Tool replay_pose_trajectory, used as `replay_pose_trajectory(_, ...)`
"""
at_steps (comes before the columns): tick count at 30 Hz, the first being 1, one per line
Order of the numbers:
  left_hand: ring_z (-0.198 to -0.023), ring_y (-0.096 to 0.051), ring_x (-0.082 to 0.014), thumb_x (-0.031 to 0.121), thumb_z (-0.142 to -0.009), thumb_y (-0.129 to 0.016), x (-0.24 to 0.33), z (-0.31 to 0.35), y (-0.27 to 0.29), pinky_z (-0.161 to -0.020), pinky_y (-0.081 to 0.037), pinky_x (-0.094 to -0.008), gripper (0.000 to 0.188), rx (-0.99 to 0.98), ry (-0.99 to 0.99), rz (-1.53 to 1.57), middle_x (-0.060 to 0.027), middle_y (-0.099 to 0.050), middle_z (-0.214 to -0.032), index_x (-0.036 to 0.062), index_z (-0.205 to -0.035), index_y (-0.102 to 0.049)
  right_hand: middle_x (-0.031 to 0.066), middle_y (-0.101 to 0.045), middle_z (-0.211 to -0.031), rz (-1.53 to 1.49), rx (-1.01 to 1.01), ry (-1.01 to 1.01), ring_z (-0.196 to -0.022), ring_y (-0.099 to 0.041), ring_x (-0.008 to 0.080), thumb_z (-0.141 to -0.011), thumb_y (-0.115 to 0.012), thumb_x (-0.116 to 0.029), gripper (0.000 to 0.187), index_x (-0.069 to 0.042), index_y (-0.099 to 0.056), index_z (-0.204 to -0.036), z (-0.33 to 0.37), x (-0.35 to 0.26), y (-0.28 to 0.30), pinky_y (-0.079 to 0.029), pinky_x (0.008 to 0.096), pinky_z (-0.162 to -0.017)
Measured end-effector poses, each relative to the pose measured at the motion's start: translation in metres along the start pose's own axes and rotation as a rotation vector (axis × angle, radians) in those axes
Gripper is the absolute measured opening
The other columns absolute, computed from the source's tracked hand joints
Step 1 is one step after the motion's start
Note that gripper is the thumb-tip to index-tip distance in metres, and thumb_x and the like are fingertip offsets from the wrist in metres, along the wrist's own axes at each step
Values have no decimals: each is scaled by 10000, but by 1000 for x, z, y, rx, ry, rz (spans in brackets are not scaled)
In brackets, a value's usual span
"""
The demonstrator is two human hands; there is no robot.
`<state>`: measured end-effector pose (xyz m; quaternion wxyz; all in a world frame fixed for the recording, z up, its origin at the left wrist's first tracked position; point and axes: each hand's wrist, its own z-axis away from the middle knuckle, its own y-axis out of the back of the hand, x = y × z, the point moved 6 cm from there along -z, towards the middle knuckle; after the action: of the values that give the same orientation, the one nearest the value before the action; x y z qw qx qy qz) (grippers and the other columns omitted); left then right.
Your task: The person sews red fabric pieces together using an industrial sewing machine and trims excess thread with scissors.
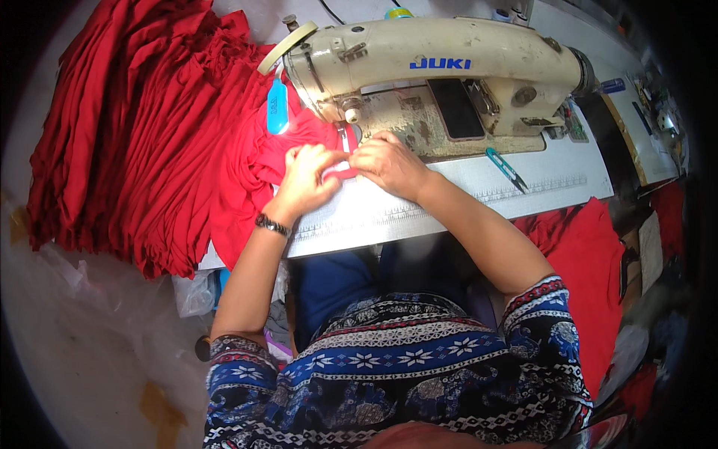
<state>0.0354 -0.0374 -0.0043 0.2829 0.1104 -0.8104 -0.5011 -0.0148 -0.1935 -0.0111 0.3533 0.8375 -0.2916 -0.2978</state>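
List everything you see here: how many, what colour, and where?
Table: 1, white, centre
Sewing machine: 1, cream, table's far side
Fabric: count unclear, red, left and lower right
Smartphone: 1, dark, machine's bed
Thread snips: 1, teal, table's right part
Paddle-shaped tag: 1, blue, machine's left end
Linked wristband: 1, dark, left of centre
Patterned shirt: 1, multicoloured, lower centre
Small items: uncountable, mixed colours, far right
Left hand: 1, bare, by the fabric
Right hand: 1, bare, beside the left

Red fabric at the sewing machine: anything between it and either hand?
Nothing visible: the left hand and right hand are both at the red fabric. The phone and teal snips lie off to the right.
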Motion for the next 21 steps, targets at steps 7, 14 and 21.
replay_pose_trajectory(7,-1083,-523,-276,470,-819,-723,12,7,13,-956,-356,-465,631,-191,82,-186,-105,-557,-1105,74,-1303,-635,30,-705,-1052,26,-61,49,-1083,-641,198,-866,-699,-156,149,-102,-725,-1002,4,-16,8,-404,444,-1049)
replay_pose_trajectory(14,-1419,-414,-310,555,-849,-683,43,23,-8,-1128,-227,-668,829,-129,-78,-121,-173,-459,-1488,16,-1438,-458,38,-693,-990,2,-61,86,-947,-668,207,-822,-693,-136,171,-78,-715,-980,3,-17,8,-485,374,-940)
replay_pose_trajectory(21,-1389,-465,-286,640,-853,-645,7,11,-4,-1020,-269,-758,778,-166,-34,-241,-82,-515,-1464,106,-1406,-530,58,-708,-1077,2,-122,16,-1017,-670,203,-853,-705,-128,197,-75,-718,-1042,2,-18,7,-468,417,-981)
